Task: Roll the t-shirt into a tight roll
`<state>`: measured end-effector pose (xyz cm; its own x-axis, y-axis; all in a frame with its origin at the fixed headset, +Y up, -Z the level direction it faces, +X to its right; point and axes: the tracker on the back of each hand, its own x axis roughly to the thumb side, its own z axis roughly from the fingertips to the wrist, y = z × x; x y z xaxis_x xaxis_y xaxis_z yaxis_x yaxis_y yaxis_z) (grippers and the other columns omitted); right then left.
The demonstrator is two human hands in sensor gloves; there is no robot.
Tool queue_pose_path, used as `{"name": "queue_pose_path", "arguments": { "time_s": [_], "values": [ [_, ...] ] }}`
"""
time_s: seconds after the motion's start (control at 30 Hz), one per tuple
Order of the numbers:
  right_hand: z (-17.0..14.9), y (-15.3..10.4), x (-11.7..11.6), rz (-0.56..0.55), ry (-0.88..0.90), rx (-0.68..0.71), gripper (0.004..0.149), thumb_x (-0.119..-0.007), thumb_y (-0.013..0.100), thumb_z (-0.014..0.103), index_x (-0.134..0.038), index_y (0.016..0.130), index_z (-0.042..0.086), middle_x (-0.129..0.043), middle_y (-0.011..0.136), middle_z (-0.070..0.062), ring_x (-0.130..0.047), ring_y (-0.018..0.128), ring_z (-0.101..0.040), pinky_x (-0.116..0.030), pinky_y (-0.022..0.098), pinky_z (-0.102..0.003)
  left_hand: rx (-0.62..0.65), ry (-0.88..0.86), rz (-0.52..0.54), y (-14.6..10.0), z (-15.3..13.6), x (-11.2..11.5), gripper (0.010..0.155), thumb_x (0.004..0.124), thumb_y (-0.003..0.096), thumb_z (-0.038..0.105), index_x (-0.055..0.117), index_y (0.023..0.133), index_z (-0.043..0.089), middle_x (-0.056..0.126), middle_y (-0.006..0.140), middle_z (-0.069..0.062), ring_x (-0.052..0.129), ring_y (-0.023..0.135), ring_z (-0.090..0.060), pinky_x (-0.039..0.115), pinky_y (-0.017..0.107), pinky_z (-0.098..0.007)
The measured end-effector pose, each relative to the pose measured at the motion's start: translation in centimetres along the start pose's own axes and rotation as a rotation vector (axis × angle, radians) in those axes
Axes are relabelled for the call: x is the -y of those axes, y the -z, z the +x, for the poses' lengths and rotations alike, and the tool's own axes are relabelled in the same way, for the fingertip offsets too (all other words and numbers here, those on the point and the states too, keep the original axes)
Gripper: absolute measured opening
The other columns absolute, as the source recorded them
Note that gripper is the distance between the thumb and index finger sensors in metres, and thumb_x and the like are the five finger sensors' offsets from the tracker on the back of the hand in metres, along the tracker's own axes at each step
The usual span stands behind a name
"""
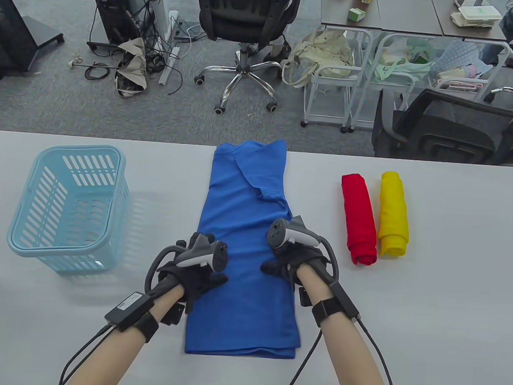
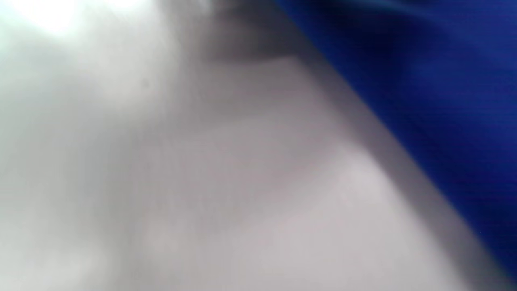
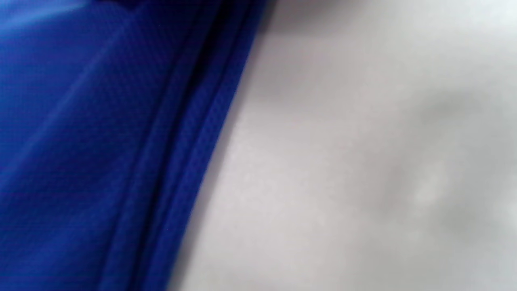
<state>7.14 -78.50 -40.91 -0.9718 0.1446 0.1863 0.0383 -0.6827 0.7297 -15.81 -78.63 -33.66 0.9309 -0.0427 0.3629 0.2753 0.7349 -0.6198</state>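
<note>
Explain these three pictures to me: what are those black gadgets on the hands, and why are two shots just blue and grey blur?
No robot here: a person's left hand and right hand wear sensor gloves with a tracker strapped to each. The table view looks down from above. The blurry shots come from wrist cameras, very close to the blue t-shirt and the table. Both hands rest on the folded shirt's side edges; whether the fingers grip it is unclear. Beside it lie a red roll, a yellow roll and a light blue basket.

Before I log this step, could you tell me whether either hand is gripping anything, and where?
Nothing is plainly gripped: the left hand and right hand rest on the blue t-shirt at its side edges, mid-length.
</note>
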Motion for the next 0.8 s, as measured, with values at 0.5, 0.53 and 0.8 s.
{"name": "queue_pose_path", "arguments": {
  "time_s": [0.5, 0.53, 0.8],
  "values": [
    [4.8, -6.7, -4.0, -0.098, -0.141, 0.12, 0.084, -0.052, 0.058, 0.058, 0.001, 0.11, 0.019, 0.009, 0.11, -0.015, 0.007, 0.102, -0.046, -0.02, 0.073, -0.062, 0.08, 0.103, 0.002, -3.1, 1.1, 5.1, 0.082, 0.021, 0.0349, 0.072, -0.025, 0.093, 0.036, -0.031, 0.103, -0.004, -0.02, 0.101, -0.036, 0.004, 0.076, -0.063],
    [5.2, -7.6, -5.4, -0.071, -0.187, 0.149, 0.085, -0.052, 0.057, 0.058, 0.002, 0.109, 0.019, 0.009, 0.11, -0.015, 0.007, 0.102, -0.046, -0.02, 0.073, -0.062, 0.081, 0.106, 0.006, -3.1, 1.1, 5.1, 0.083, 0.021, 0.035, 0.072, -0.025, 0.093, 0.036, -0.031, 0.103, -0.005, -0.02, 0.101, -0.036, 0.004, 0.076, -0.063],
    [-0.6, -10.7, -10.8, 0.016, -0.122, 0.175, 0.094, -0.059, 0.056, 0.058, 0.012, 0.105, 0.023, 0.023, 0.104, -0.007, 0.019, 0.099, -0.043, -0.006, 0.071, -0.063, 0.093, 0.107, 0.008, -3.2, 1.0, 5.2, 0.082, 0.021, 0.0351, 0.072, -0.025, 0.093, 0.036, -0.031, 0.103, -0.004, -0.02, 0.101, -0.036, 0.003, 0.075, -0.063]
  ]
}}
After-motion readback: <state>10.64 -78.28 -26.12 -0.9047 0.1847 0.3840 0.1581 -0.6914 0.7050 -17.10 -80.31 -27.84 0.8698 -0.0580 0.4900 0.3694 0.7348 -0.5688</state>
